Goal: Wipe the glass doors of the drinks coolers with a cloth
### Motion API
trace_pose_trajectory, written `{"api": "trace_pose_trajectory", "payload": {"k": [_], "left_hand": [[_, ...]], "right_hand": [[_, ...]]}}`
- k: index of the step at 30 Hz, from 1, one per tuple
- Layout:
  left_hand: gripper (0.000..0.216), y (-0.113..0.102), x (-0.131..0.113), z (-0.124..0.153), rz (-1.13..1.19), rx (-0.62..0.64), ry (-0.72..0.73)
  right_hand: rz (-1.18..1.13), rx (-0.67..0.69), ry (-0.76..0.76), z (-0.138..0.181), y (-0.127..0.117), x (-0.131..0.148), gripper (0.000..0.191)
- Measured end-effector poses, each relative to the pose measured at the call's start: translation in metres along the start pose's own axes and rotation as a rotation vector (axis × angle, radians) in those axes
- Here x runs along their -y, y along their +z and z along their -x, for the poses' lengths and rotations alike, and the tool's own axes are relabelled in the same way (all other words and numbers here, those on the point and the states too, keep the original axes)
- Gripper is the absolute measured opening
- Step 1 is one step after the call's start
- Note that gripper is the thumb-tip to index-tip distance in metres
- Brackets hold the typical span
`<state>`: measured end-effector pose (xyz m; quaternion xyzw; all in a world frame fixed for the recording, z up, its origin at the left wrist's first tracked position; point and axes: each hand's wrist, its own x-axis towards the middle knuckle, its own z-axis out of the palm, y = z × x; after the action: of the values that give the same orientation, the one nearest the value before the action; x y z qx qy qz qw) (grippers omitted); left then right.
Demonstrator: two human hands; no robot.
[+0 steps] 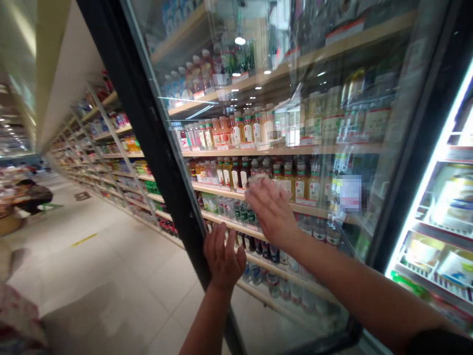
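A tall glass fridge door (295, 123) with a black frame (158, 143) stands swung out in front of me. My left hand (222, 256) lies against the glass beside the frame's left edge, fingers stretched upward. My right hand (271, 209) presses flat on the glass a little higher and to the right, fingers spread. Neither hand holds anything. Through and in the glass I see shelves of juice bottles (236, 130) and water bottles (236, 209).
The lit open cooler (443, 222) with packaged goods is at the right. A long aisle of stocked shelves (111, 148) runs back on the left over a tiled floor (111, 266). A person (31, 195) crouches far left.
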<state>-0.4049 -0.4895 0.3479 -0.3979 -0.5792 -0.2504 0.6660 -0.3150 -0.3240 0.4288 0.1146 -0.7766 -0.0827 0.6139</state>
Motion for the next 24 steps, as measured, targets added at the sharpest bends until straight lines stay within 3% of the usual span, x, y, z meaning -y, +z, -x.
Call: {"api": "trace_pose_trajectory", "payload": {"k": [3, 5, 8, 10, 14, 17, 21, 24], "left_hand": [[0.055, 0.000, 0.002, 0.002, 0.025, -0.026, 0.024], [0.056, 0.001, 0.004, 0.004, 0.031, -0.044, 0.038], [0.057, 0.002, 0.005, 0.003, 0.027, -0.065, 0.055], [0.058, 0.004, 0.006, 0.002, 0.019, -0.064, 0.066], [0.065, 0.006, 0.004, -0.003, -0.048, 0.022, 0.061], [0.067, 0.009, 0.004, -0.004, -0.102, 0.118, 0.024], [0.070, 0.015, 0.006, -0.004, -0.107, 0.117, 0.020], [0.070, 0.018, 0.008, -0.002, -0.105, 0.105, 0.016]], "right_hand": [[-0.031, 0.079, -0.316, 0.008, 0.014, 0.023, 0.041], [-0.023, 0.099, -0.339, -0.002, 0.016, 0.027, 0.040], [-0.012, 0.080, -0.187, -0.025, 0.013, 0.022, 0.047], [-0.014, 0.070, -0.099, -0.023, 0.011, 0.018, 0.050], [0.004, 0.075, -0.100, 0.027, 0.008, 0.011, 0.050], [0.025, 0.112, -0.094, 0.055, -0.003, -0.011, 0.055], [0.081, 0.011, 0.230, 0.063, -0.024, -0.053, 0.061], [0.086, -0.104, 0.397, 0.090, -0.031, -0.069, 0.063]]}}
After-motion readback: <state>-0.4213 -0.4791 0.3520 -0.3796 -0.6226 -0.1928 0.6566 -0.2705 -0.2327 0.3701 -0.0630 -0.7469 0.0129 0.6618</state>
